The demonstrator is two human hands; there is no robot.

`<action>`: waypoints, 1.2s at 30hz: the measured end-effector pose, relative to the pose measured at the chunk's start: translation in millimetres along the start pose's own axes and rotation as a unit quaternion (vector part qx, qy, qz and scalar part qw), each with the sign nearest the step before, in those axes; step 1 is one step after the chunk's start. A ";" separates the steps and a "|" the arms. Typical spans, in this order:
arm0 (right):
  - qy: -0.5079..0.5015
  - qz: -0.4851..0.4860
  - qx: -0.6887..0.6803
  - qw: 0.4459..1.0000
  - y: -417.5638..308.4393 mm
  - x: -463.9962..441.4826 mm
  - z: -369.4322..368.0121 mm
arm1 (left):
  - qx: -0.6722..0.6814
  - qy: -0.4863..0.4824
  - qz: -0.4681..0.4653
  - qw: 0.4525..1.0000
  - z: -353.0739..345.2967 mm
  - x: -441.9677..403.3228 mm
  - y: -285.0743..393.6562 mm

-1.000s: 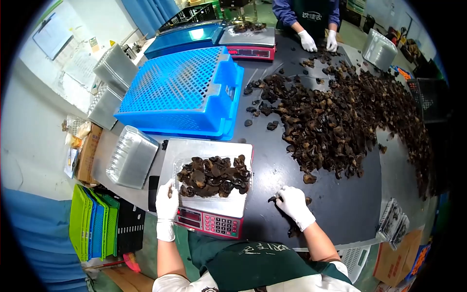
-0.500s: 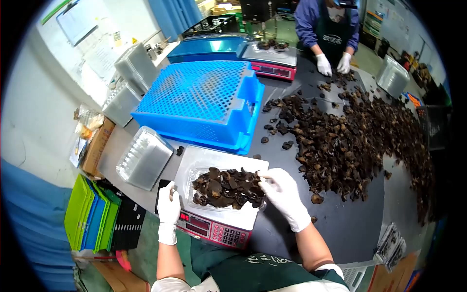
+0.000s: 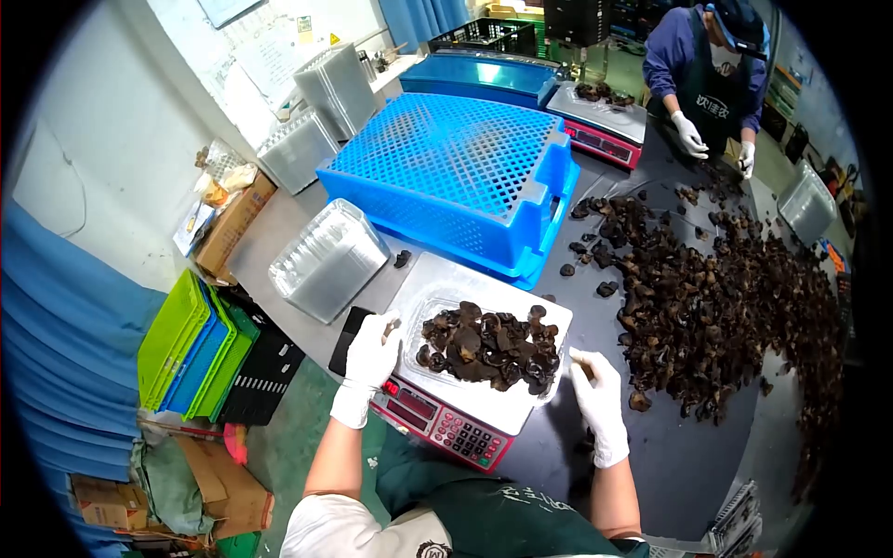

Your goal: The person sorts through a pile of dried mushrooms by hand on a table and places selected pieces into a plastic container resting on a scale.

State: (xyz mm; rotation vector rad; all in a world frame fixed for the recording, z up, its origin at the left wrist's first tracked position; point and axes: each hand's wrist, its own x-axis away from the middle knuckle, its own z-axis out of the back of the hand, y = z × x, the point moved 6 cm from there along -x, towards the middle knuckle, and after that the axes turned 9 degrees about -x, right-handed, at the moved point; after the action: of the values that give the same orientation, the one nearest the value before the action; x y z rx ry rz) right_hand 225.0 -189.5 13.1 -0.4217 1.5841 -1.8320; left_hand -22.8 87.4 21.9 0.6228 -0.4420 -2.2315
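Note:
Dark wood ear mushrooms (image 3: 479, 344) fill a clear plastic tray (image 3: 415, 346) on the platform of a red-and-silver digital scale (image 3: 498, 418). My left hand (image 3: 372, 352), in a white glove, is by the tray's left side. Its fingers are bent together, with a small brownish patch at the tips that I cannot identify. Just off the tray's right side is my gloved right hand (image 3: 598, 400), thumb and forefinger apart, holding nothing visible. A black flat object (image 3: 349, 339) lies partly behind my left hand.
A large heap of wood ears (image 3: 707, 307) spreads over the right of the dark table. An upturned blue crate (image 3: 446, 167) and stacked clear trays (image 3: 330, 260) stand beyond the scale. Across the table, a co-worker (image 3: 707, 84) bends over the mushrooms near a second scale (image 3: 600, 135).
My right hand has come away from the mushrooms to the tray's right side. My left hand has shifted from the scale's edge toward the tray. The head view has turned left.

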 end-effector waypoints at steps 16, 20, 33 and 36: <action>-0.133 0.103 0.110 0.980 -28.1 -64.3 -48.3 | -0.030 -0.029 -0.212 0.976 -21.9 8.0 126.5; -0.088 0.013 0.017 0.996 -27.1 -39.1 -14.1 | -0.030 0.005 -0.227 0.973 -27.7 6.7 124.3; -0.470 -0.332 -0.080 0.814 36.4 134.2 92.4 | -0.056 0.043 -0.269 0.960 -23.2 7.5 125.1; -0.178 -0.267 -0.040 0.946 45.7 106.6 106.1 | -0.046 0.086 -0.259 0.961 -12.5 5.9 136.0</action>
State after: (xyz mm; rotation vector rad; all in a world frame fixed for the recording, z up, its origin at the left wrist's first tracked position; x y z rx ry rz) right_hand 227.7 -341.3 -27.6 -1.2468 1.3750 -1.9263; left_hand 60.0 -6.8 76.4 0.9588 -0.0861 -2.6380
